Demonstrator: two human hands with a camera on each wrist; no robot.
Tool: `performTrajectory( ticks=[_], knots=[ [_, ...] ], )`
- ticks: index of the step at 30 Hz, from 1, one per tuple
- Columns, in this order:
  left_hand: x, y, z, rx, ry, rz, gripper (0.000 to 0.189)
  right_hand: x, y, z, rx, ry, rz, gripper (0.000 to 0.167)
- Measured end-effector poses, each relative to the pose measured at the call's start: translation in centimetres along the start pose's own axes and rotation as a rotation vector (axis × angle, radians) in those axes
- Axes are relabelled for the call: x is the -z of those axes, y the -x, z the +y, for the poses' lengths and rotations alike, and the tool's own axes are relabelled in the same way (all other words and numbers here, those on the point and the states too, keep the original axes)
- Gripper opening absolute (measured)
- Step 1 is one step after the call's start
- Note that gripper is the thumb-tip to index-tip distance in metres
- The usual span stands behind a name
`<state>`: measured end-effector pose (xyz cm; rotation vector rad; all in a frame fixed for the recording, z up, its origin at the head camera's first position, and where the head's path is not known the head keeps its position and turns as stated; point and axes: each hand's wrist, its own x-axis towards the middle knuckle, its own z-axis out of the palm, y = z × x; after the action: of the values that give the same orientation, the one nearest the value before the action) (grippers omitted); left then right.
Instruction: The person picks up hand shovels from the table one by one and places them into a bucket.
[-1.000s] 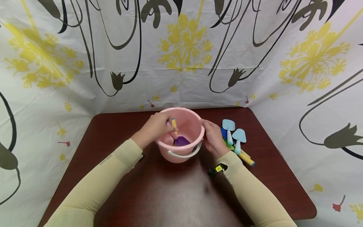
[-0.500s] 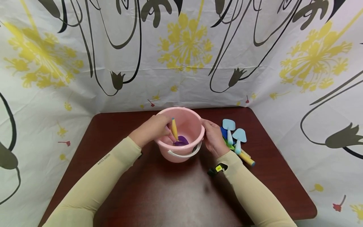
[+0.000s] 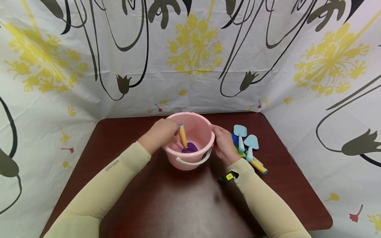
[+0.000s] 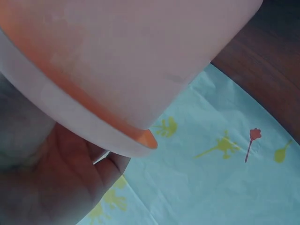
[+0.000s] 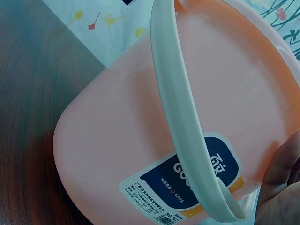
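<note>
A pink bucket (image 3: 184,162) with a white handle (image 3: 193,162) stands on the table, its mouth tilted toward the head camera. Inside it leans a toy shovel (image 3: 183,136) with a yellow grip, a blue end and a purple blade. My left hand (image 3: 162,134) reaches over the left rim, fingers pointing down into the bucket beside the yellow grip. In the left wrist view, the bucket rim (image 4: 84,112) partly covers that hand. My right hand (image 3: 224,143) holds the bucket's right rim; in the right wrist view its fingers (image 5: 283,164) lie against the wall near the label.
Right of the bucket lies a pile of toy tools: two light blue shovels (image 3: 239,131), something green (image 3: 240,151) and a yellow grip with a blue end (image 3: 259,166). A patterned white sheet (image 3: 196,92) hangs behind the dark red table (image 3: 178,205).
The purple shovel has shifted and settled lower in the bucket, its blade now partly behind the front rim. My left hand's fingers have come away from its grip. My right hand stays put.
</note>
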<state>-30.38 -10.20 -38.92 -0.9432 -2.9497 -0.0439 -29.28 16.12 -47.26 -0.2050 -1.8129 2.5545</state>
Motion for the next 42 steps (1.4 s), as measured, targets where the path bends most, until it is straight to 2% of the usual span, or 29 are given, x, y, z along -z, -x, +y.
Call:
performTrajectory(
  ticks=[9, 17, 21, 25, 28, 33, 36, 39, 42],
  knots=[
    [0.1, -0.2, -0.1, 0.003, -0.036, -0.02, 0.01, 0.0, -0.1, 0.1, 0.006, -0.004, -0.002, 0.028],
    [0.1, -0.2, 0.0, 0.033, -0.037, -0.036, 0.007, 0.0, -0.1, 0.2, 0.011, -0.009, -0.006, 0.029],
    [0.2, -0.2, -0.1, 0.05, -0.008, -0.037, 0.003, 0.1, -0.1, 0.2, 0.006, -0.005, -0.006, 0.03],
    [0.3, -0.1, -0.6, 0.072, 0.068, -0.022, 0.016, 0.1, -0.1, 0.2, 0.004, -0.002, -0.001, 0.03],
    [0.1, 0.0, -1.6, 0.093, 0.162, 0.067, 0.017, 0.0, -0.2, 0.3, 0.008, -0.008, 0.001, 0.029],
    [-0.9, 0.7, -3.8, 0.193, 0.419, 0.344, 0.013, -0.1, -0.2, 0.2, 0.007, -0.011, 0.003, 0.03],
    [-1.7, 1.2, -5.0, 0.276, 0.596, 0.467, 0.014, -0.1, -0.1, 0.2, 0.001, -0.008, 0.007, 0.031],
    [-2.6, 1.5, -5.8, 0.35, 0.736, 0.508, 0.016, -0.1, -0.1, 0.2, 0.0, -0.007, 0.006, 0.033],
    [-3.4, 1.7, -6.2, 0.417, 0.845, 0.488, 0.024, -0.1, -0.2, 0.2, 0.004, -0.01, 0.004, 0.032]
  ],
)
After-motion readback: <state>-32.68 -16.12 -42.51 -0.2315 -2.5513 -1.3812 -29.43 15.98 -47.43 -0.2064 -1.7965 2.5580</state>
